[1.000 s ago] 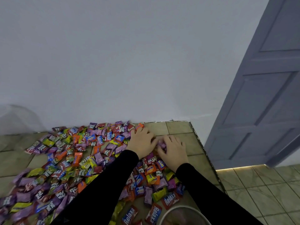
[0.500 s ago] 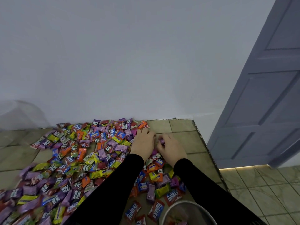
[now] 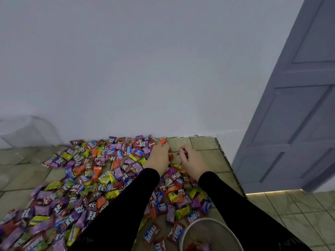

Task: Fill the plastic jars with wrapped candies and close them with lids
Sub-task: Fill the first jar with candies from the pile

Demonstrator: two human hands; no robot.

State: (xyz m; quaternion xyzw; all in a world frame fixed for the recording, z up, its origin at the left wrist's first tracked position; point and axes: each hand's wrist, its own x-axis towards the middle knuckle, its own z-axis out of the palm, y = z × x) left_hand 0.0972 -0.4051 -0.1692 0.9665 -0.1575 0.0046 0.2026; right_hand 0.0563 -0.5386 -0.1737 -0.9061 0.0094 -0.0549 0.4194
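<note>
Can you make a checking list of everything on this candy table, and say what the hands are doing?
Surface: tile-patterned tabletop against the wall, ragged right edge.
Job's things: wrapped candies spread wide; open plastic jar at the near edge, a few candies inside; clear jar far left; no lids seen.
Clutter: nothing seen.
Grips: left hand rests fingers-down on the candies; right hand curls around candies.
Cables: nothing seen.
Surroundings: white wall, grey door, tiled floor.

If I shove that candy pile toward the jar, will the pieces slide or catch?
The wrapped candies look glossy and small, so they probably slide easily on the smooth tile. They lie loose and overlapping, so a push likely scatters them. They seem light.
</note>
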